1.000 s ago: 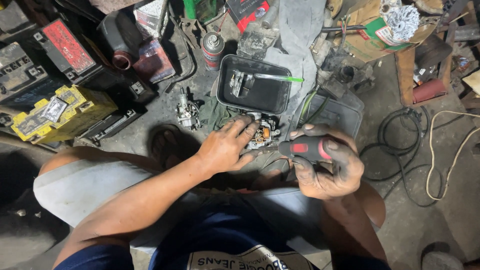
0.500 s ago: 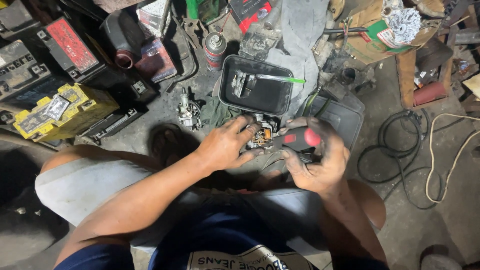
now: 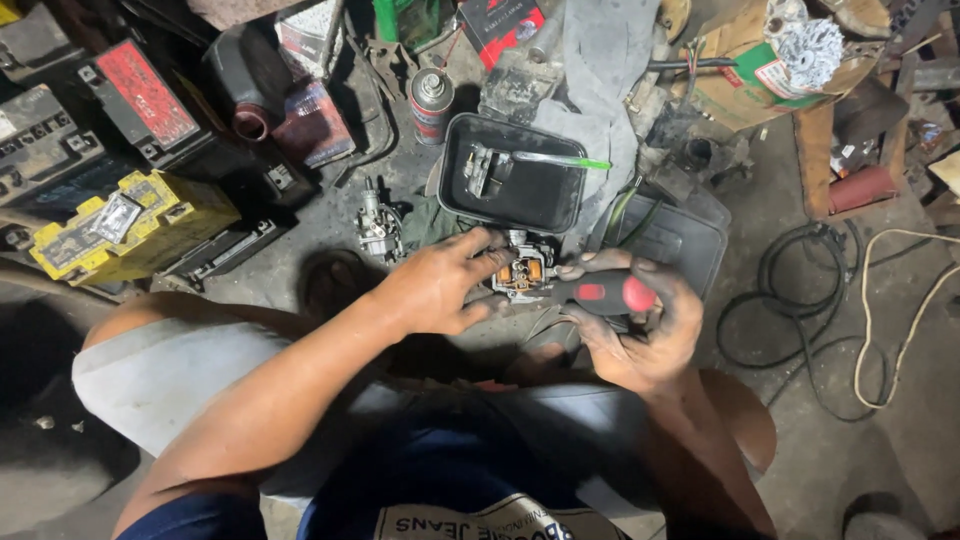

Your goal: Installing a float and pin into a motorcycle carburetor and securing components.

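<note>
Head view, frame centre: we steady the carburettor (image 3: 520, 272) with the left hand (image 3: 432, 288) gripping it, keeping the screwdriver (image 3: 605, 294), clenched in the right hand (image 3: 640, 335), square to it.

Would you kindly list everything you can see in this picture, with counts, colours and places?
carburettor: 1, grey with orange parts, centre, in the left hand
screwdriver: 1, black and red handle, in the right hand
tray: 1, black, just above the carburettor
second carburettor: 1, grey, floor left of tray
spray can: 1, grey and red, top centre
batteries: several, yellow and black, left
cables: 2, black and cream, right
left hand: 1, steadying the carburettor
right hand: 1, gripping the screwdriver
</note>
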